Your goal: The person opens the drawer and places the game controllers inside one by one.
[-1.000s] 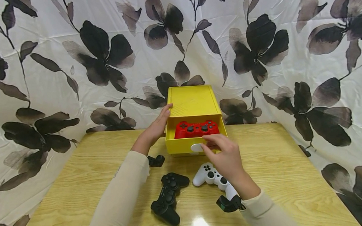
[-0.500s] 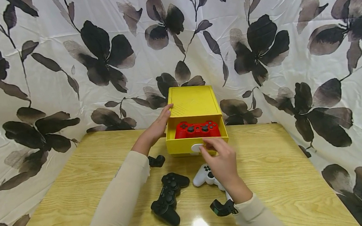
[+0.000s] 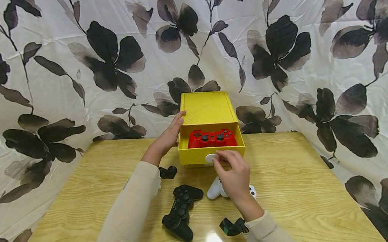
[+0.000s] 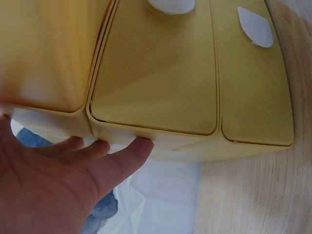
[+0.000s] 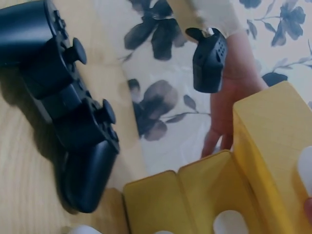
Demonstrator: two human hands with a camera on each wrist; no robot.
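Observation:
A yellow drawer unit stands at the back of the table with its top drawer pulled out. In that drawer lies a red game controller, sticks up. My left hand rests against the unit's left side; its extended fingers touch the side wall in the left wrist view. With thumb and fingers my right hand pinches the right edge of the drawer's white handle. Beneath the right hand is a white game controller, partly hidden. Two lower drawers are closed.
A black game controller lies on the wooden table in front of the unit. Black wrist cameras are on both wrists. Flower-patterned cloth hangs behind and at both sides of the table.
My right hand has shifted left and slightly nearer along the drawer front, covering more of the white controller. The left hand stays put, and the drawer looks about equally far out.

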